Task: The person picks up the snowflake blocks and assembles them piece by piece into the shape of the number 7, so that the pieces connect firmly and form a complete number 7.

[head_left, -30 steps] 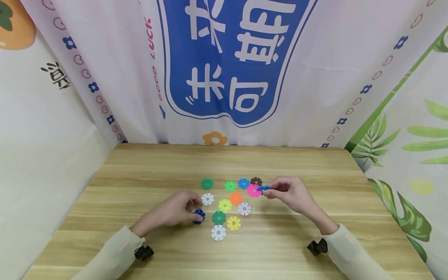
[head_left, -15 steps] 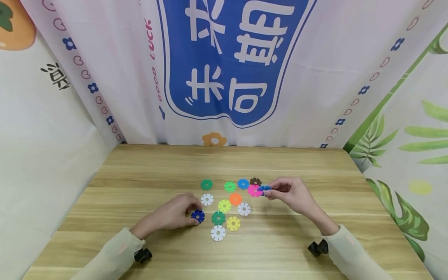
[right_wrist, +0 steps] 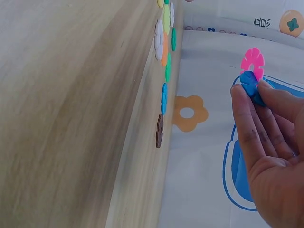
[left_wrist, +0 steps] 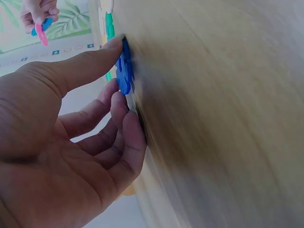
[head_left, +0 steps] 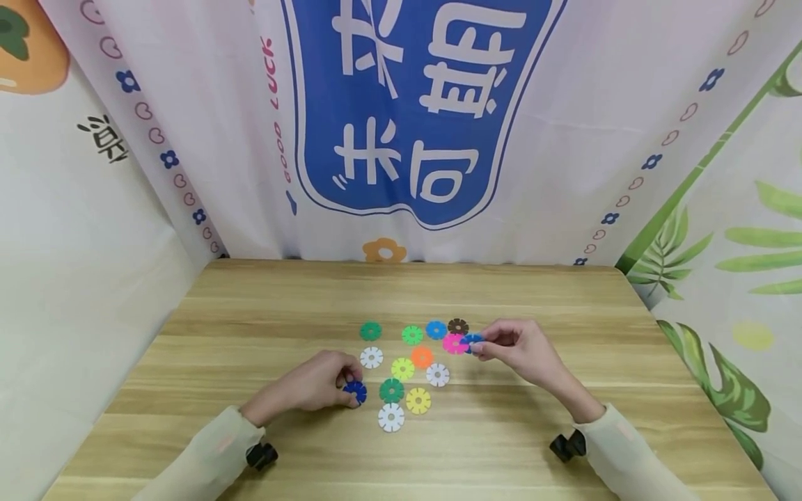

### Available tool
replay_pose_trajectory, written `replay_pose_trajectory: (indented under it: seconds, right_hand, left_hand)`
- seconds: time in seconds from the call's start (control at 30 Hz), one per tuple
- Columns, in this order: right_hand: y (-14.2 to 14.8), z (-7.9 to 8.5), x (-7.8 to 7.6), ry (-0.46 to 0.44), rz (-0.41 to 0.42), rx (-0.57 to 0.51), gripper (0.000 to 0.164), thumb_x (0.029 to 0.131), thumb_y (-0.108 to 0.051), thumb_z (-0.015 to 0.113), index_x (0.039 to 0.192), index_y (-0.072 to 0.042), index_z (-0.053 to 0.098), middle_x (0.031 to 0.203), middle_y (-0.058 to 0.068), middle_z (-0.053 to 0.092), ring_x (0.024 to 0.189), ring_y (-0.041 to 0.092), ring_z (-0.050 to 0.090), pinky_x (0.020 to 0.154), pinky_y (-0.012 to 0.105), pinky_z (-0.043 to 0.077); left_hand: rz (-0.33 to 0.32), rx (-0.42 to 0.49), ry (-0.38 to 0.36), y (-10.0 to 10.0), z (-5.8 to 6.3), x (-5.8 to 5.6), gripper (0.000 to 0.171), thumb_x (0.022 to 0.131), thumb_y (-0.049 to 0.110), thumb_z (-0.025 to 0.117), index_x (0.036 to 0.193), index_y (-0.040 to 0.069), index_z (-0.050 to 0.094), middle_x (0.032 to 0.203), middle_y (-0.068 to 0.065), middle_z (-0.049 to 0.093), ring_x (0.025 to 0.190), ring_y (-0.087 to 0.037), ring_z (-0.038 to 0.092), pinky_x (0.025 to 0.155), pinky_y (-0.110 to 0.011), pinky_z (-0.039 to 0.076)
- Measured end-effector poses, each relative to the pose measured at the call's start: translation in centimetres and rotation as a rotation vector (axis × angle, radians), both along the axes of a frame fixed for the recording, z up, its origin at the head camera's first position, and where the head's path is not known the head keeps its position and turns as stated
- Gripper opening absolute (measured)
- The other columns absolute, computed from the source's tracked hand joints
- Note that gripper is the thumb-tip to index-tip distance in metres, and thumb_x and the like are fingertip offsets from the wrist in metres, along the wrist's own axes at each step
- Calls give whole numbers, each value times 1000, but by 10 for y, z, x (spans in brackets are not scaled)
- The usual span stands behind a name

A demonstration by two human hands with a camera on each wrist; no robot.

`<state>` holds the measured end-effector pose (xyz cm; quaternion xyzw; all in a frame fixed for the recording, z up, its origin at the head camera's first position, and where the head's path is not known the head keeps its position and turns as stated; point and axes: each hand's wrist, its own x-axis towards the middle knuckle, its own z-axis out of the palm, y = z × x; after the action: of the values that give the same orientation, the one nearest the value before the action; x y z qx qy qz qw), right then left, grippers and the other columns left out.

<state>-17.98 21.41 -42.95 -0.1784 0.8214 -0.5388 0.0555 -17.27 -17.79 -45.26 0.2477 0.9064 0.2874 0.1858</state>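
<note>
My left hand (head_left: 319,384) pinches a dark blue notched plastic disc (left_wrist: 124,71) by its edges, thumb on one side and fingertips on the other. That disc is at the table surface, left of a green disc (head_left: 385,390). Raised off the table, my right hand (head_left: 523,351) holds a blue notched disc (right_wrist: 249,81) between thumb and fingers. A pink disc (right_wrist: 254,55) is joined to this blue one and sticks out past the fingertips. In the head view the pink disc partly overlaps the brown disc (head_left: 458,322) lying behind.
Several loose notched discs lie flat between the hands, among them a white disc (head_left: 384,417), a yellow disc (head_left: 410,401), an orange disc (head_left: 422,350) and a light blue disc (head_left: 430,330). A printed curtain (head_left: 551,209) hangs behind the wooden table (head_left: 282,292).
My left thumb and fingers have shifted on the dark blue disc, which has moved slightly toward me. The right hand stays almost in place with the joined pink and blue discs.
</note>
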Motion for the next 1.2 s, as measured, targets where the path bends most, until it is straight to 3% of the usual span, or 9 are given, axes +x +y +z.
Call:
replay_pose_trajectory:
  seconds: [0.2,0.37,0.53,0.73,0.97,1.2]
  right_hand:
    - [0,-3,-1,7,9,-6,16,92,-14,81,102,-2,77,90,15,79,81,33,80,78,46,67]
    - [-1,-5,-1,1,22,-16,17,93,-14,81,102,0,77,91,17,79,80,30,80,79,47,67]
    - [-1,-6,-1,-6,27,-28,16,93,-13,80,103,-1,77,91,16,79,81,32,80,79,48,67]
    - [-2,-6,-1,3,28,-30,16,93,-13,80,104,-1,77,90,13,79,81,34,80,80,50,66]
    - [-4,-6,-2,-9,38,-51,14,94,-10,79,103,0,76,92,16,80,82,35,80,80,50,66]
    - [-7,-6,-3,-68,44,-85,19,94,-8,78,108,4,75,96,20,79,84,39,79,82,51,66]
  left_hand:
    - [5,37,-39,-1,0,1,27,80,20,93,91,14,69,83,4,64,76,-10,58,64,-20,50]
    - [17,122,-120,-3,-1,0,19,84,20,90,85,17,71,81,4,68,72,-9,62,61,-22,55]
    - [86,298,-290,3,0,-2,9,93,16,81,97,9,79,90,-4,78,76,-16,74,68,-30,66]
    - [187,545,-455,19,6,-10,22,103,8,67,118,-5,75,105,-19,79,89,-25,81,83,-36,68]
    - [249,627,-514,40,16,-17,28,107,6,60,129,-7,69,107,-21,78,91,-23,81,88,-33,66]
    - [328,708,-573,59,16,-21,29,105,4,60,132,-6,67,112,-22,78,91,-21,81,98,-43,63]
